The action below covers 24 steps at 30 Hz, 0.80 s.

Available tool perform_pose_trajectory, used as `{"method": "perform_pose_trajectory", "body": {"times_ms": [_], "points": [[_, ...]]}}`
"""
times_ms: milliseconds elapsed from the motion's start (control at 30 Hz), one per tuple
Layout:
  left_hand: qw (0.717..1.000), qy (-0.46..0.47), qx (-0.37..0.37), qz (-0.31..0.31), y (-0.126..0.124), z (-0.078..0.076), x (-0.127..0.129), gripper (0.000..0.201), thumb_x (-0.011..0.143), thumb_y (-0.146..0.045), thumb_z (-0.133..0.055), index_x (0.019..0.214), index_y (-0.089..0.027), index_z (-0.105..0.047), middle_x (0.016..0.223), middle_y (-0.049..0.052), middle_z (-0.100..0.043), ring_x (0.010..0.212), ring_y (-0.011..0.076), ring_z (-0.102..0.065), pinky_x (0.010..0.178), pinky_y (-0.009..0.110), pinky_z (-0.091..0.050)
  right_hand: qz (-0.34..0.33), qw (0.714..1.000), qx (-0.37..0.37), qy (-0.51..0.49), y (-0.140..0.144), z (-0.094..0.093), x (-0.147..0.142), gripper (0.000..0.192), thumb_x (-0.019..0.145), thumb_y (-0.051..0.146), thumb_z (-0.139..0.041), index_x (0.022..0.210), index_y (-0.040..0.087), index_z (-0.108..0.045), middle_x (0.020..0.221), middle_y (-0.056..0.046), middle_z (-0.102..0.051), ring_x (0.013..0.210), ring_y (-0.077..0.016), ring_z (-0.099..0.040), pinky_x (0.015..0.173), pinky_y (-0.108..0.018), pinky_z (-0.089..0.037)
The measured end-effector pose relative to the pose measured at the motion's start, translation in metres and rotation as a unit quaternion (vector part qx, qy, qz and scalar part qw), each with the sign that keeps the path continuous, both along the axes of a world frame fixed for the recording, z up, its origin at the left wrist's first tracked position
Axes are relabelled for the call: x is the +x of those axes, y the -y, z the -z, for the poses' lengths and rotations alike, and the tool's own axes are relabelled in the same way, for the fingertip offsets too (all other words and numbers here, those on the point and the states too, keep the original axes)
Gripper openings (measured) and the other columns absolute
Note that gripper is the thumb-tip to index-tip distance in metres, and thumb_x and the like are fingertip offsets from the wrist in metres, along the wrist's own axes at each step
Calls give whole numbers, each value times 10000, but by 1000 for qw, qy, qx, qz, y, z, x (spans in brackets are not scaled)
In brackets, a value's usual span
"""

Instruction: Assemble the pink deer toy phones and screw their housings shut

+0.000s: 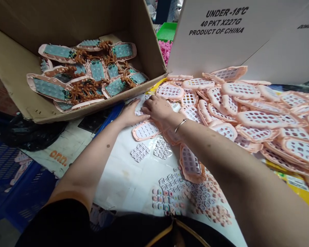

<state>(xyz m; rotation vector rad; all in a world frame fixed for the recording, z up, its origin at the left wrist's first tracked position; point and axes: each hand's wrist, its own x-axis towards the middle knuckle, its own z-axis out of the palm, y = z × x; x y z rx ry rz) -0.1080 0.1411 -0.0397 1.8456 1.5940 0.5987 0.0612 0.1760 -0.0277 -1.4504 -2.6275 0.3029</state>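
My left hand (131,114) lies at the far side of the white work surface (113,171), its thumb held away from the fingers. My right hand (158,108) is beside it, fingers bent down; their tips are partly hidden. Between the hands a bit of pale patterned piece (139,112) shows, too covered to make out. Just below them lies a pink plastic shell (146,131) with a white, dotted inside. Nearer to me are two pale button sheets (140,152), (162,148). Under my right forearm rests another pink shell (190,163).
A cardboard box (98,111) at the left holds pink shells with teal panels and brown coiled cords (86,90). Many pink perforated shells (260,119) are heaped at the right, before a white carton (221,51). Small button pieces (170,199) lie near me; a blue crate (28,195) stands lower left.
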Motion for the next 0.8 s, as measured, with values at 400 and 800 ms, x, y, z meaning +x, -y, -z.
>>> {"method": "perform_pose_trajectory", "body": {"times_ms": [400,800], "points": [[996,10,35,84,-48,-6,57,784,747,-401,-778,1450,-185,-506,1555,138,-483,1455,302,-437,1216,397,-312,92,991,-26,91,-37,-19,80,714,805,220,-683,1485,183,-467,1395,-219,-549,1270,-433,-519,1068,-586,-379],[998,-47,40,13,-42,3,58,639,774,-368,-736,1341,-107,-600,1458,193,-575,1390,347,-508,1193,450,-340,354,898,114,-237,-75,-6,84,502,958,253,-297,1372,54,-501,1198,-240,-642,1098,-318,-635,899,-492,-504]]}}
